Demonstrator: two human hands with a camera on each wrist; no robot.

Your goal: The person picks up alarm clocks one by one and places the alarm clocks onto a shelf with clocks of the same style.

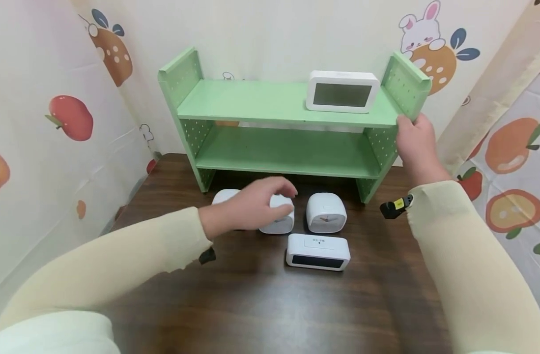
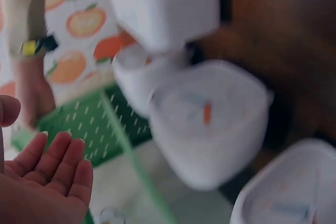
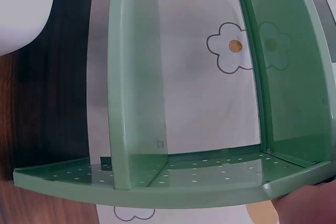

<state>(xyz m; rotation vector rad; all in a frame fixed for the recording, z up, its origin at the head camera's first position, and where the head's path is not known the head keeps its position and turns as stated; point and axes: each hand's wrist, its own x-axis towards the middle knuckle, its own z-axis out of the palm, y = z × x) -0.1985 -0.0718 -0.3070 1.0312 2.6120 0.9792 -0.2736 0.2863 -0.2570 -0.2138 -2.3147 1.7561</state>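
Observation:
At the right end of a green two-tier shelf (image 1: 278,147), my right hand (image 1: 419,142) grips the side panel near the upper board. The right wrist view shows part of that hand (image 3: 310,203) at the panel's edge. My left hand (image 1: 263,204) hovers over the small white clocks, holding nothing, fingers loosely bent. In the head view it partly covers the left clock (image 1: 225,195) and the middle clock (image 1: 278,227). The right clock (image 1: 326,214) stands beside them, its dial facing me. A white digital clock (image 1: 318,251) lies in front.
Another white digital clock (image 1: 342,92) with a dark screen stands on the upper board, towards the right. The shelf's feet stand at the back of a dark wooden table (image 1: 270,305). Fruit-printed cloth (image 1: 513,196) hangs behind and at both sides.

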